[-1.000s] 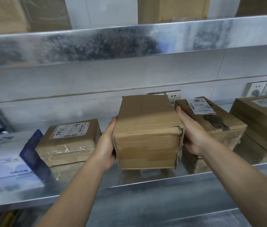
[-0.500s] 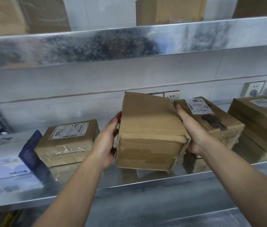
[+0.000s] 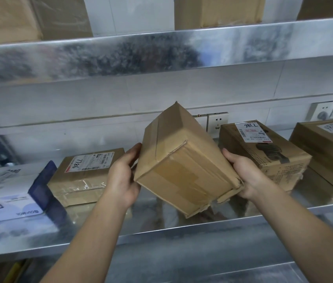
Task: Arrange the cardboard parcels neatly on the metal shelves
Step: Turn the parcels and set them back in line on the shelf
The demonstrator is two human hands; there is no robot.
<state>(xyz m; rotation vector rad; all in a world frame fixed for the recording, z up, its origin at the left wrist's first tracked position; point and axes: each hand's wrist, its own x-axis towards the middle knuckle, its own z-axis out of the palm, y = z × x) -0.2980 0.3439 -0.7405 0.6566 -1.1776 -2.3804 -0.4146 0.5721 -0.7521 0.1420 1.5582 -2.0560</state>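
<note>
A plain brown cardboard parcel (image 3: 184, 164) with taped seams and a torn lower right corner hangs tilted above the middle metal shelf (image 3: 182, 231), its far end raised. My left hand (image 3: 122, 176) grips its left side, thumb on the upper edge. My right hand (image 3: 245, 176) holds its right side near the torn corner, fingers tucked underneath. A labelled parcel (image 3: 88, 176) lies on the shelf to the left, and another labelled parcel (image 3: 263, 154) lies to the right.
A third labelled parcel (image 3: 329, 152) sits at the far right, stacked on another. A white and blue box (image 3: 4, 193) lies at the far left. The upper shelf (image 3: 161, 52) carries more parcels (image 3: 216, 11). Wall sockets (image 3: 217, 121) are behind.
The parcel stood level between my hands a second ago. It has since lifted and rolled, its near right corner dropping and its far end rising. Both hands shifted with it.
</note>
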